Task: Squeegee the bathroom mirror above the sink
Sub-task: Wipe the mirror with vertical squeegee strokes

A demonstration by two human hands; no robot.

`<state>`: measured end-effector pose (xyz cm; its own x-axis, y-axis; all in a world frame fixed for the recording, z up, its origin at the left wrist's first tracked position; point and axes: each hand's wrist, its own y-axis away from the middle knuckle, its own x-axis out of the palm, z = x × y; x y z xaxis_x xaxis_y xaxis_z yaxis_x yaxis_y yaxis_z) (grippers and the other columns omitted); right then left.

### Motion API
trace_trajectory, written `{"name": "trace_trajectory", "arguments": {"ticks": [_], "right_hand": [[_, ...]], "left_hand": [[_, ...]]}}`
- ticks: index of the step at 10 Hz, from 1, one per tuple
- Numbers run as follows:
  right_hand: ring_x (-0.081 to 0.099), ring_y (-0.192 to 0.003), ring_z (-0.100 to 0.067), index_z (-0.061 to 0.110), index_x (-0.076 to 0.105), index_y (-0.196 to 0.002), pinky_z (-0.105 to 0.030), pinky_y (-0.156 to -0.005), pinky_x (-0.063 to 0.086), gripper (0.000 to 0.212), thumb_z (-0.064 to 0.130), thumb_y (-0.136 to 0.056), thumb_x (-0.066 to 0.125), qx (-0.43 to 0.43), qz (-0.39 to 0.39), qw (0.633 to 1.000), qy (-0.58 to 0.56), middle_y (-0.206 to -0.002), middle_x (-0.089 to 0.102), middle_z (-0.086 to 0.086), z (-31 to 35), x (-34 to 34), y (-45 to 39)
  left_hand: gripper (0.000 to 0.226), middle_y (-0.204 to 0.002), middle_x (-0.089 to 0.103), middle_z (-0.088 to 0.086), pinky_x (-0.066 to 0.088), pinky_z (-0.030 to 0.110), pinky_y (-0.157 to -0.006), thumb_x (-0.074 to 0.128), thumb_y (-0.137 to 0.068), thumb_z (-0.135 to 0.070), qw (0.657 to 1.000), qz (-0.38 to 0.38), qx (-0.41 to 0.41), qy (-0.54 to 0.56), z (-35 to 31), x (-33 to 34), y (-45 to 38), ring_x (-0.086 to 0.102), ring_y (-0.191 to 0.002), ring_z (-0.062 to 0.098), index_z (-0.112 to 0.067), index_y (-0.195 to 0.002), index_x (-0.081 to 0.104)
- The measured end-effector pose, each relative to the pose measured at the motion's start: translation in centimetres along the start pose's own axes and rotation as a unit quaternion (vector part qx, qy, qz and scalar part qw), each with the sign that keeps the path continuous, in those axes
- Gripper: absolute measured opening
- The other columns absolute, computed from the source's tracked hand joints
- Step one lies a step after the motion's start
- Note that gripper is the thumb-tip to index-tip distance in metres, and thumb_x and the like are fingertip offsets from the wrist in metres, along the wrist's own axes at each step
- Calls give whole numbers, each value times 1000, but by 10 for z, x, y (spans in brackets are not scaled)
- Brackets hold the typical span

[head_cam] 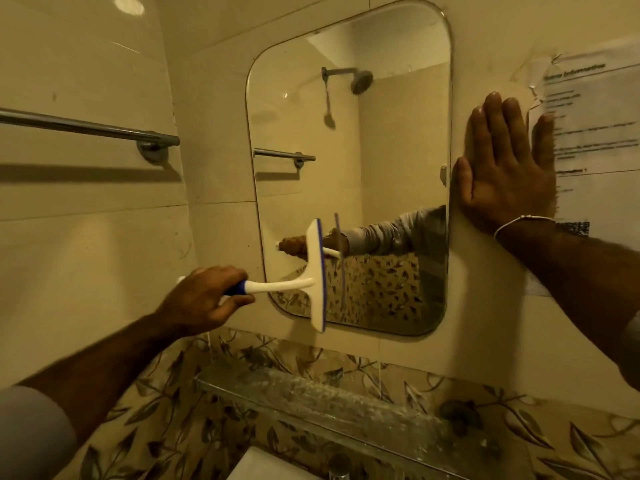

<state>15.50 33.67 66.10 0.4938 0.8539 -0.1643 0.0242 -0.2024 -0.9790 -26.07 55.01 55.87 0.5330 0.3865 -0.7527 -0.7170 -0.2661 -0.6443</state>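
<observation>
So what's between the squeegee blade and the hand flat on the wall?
Only bare mirror glass between the squeegee and the right hand, which rests on the wall beside the mirror's right edge, seen from the head view.

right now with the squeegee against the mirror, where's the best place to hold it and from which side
Hold the squeegee by the blue grip section of its handle, coming from the left, away from the glass. The handle sticks out leftward from the upright blade, which lies on the lower left of the mirror. The left hand already holds it there.
</observation>
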Motion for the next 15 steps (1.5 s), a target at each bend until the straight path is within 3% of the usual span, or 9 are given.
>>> {"name": "trace_trajectory", "arguments": {"ticks": [3,5,7,10,12,15], "right_hand": [[2,-161,-30,11,6,-166,-55,-127,-1,70,44,-107,20,-1,-5,1000,5,-174,3,-12,0,1,-1],[1,-161,-30,12,4,-166,-56,-127,1,70,45,-107,19,-1,-5,1000,9,-174,2,-11,-1,3,-2],[2,-161,-30,11,5,-166,-58,-128,3,69,45,-107,20,-3,-4,1000,11,-174,2,-12,-1,2,-2],[1,-161,-29,11,5,-166,-57,-128,1,69,43,-107,22,2,-2,1000,8,-174,2,-11,1,1,-1],[-1,-161,-28,12,3,-166,-55,-127,-1,69,44,-107,20,4,-1,1000,11,-174,0,-10,1,1,-1],[-1,-161,-27,12,3,-166,-54,-127,-3,69,44,-107,20,5,-1,1000,8,-174,-1,-10,2,-1,0]], "left_hand": [[28,-82,59,-6,47,28,-65,54,-85,-51,995,-35,97,13,-97,54,-41,53,-70,10,-26,-99,54],[33,-77,57,-6,45,27,-56,50,-89,-56,994,-48,102,12,-114,79,-49,49,-64,9,-24,-94,55],[32,-77,57,-7,35,22,-58,49,-89,-56,993,-45,106,4,-113,89,-54,47,-65,8,-25,-94,54],[33,-82,59,-6,43,27,-58,49,-89,-53,994,-10,112,8,-98,89,-54,50,-68,10,-23,-101,58],[22,-83,58,-6,42,27,-60,54,-89,-48,994,14,105,21,-70,86,-42,49,-70,10,-28,-98,49],[23,-82,52,-17,32,14,-64,50,-88,-53,996,72,34,42,-7,69,-10,44,-69,1,-31,-96,55]]}}
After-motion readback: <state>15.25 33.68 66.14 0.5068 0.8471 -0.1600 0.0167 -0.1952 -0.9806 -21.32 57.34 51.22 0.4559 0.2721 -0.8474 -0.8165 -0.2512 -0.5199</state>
